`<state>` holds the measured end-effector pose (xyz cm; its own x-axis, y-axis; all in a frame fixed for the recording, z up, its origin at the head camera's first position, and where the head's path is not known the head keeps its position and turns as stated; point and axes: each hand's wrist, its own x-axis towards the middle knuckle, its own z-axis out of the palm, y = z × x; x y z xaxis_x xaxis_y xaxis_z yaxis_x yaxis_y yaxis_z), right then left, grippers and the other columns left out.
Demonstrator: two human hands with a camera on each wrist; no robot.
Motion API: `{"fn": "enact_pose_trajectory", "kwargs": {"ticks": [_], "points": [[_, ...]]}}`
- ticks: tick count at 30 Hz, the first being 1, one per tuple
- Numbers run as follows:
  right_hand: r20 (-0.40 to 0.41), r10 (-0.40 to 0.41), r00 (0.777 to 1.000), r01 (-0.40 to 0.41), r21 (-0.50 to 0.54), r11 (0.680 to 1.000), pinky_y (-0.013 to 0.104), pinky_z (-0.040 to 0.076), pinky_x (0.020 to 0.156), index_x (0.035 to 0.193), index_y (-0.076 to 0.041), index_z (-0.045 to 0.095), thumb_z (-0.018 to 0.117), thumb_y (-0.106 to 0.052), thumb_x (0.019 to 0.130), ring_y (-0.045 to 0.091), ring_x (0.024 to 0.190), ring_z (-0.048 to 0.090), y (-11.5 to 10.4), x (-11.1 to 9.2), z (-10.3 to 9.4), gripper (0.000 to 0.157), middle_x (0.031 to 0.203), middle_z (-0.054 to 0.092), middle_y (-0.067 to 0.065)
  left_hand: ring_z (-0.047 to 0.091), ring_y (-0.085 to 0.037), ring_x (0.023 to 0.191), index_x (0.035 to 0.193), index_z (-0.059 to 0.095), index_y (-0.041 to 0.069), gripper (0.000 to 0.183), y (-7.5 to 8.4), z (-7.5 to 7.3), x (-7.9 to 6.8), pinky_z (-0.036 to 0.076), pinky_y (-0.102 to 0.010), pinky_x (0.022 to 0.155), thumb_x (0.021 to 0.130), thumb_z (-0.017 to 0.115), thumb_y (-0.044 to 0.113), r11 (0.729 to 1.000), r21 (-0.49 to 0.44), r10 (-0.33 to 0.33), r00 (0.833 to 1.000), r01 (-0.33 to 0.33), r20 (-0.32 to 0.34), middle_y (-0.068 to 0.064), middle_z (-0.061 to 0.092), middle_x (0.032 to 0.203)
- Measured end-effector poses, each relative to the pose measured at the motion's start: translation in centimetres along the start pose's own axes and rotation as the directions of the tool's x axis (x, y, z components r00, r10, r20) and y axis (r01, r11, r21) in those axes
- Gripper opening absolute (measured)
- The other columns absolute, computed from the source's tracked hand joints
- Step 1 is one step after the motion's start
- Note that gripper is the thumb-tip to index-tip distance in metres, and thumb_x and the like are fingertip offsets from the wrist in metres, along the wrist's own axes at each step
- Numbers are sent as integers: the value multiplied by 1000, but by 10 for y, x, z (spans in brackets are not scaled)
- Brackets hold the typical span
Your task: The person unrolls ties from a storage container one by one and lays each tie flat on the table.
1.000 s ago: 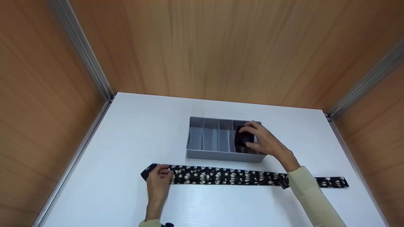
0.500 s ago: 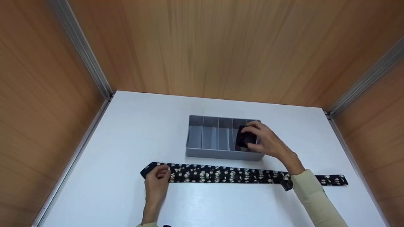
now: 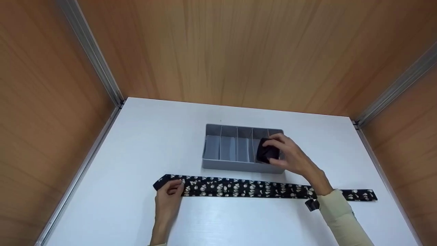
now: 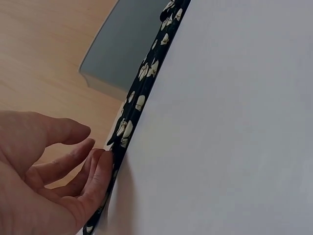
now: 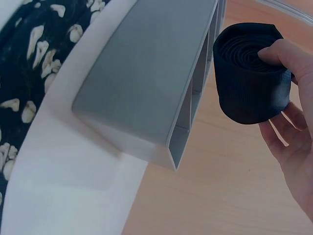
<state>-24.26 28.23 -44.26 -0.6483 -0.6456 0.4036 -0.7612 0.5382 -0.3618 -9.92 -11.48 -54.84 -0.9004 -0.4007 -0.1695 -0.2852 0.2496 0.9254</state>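
Note:
A rolled-up black necktie (image 3: pixel 267 151) is pinched between the thumb and fingers of my right hand (image 3: pixel 290 155). The right wrist view shows the roll (image 5: pixel 252 81) coiled in a spiral, held above the rim of a grey divided box (image 3: pixel 235 165). In the head view it overlaps the box's right-hand compartments. A black necktie with a pale mushroom-like print (image 3: pixel 235 188) lies stretched out flat in front of the box. My left hand (image 3: pixel 167 200) rests at its wide left end, fingers loosely bent and fingertips at the cloth; the thumb stands apart in the left wrist view.
My right forearm and its sleeve (image 3: pixel 341 212) cross over the narrow right part of the printed tie, hiding a stretch of it. A black wrist camera (image 3: pixel 312 205) hangs at that wrist. Wooden panels (image 3: pixel 218 51) stand behind and beside the white table (image 3: pixel 164 136).
My right hand has raised the rolled necktie out of the box's right-hand part, shifting slightly right and toward me. My left hand has stayed at the printed tie's end.

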Motion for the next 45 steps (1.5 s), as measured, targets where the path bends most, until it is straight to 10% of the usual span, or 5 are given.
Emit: {"fn": "enact_pose_trajectory", "kwargs": {"ticks": [45], "points": [[-43,-101,994,106,107,989,45,57,85,128,-22,67,85,-9,80,26,117,58,-58,-4,47,53,133,57,7,66,-19,97,118,72,5,23,-3,-31,-21,53,-27,82,100,67,19,998,9,-57,998,57,23,-8,68,108]]}}
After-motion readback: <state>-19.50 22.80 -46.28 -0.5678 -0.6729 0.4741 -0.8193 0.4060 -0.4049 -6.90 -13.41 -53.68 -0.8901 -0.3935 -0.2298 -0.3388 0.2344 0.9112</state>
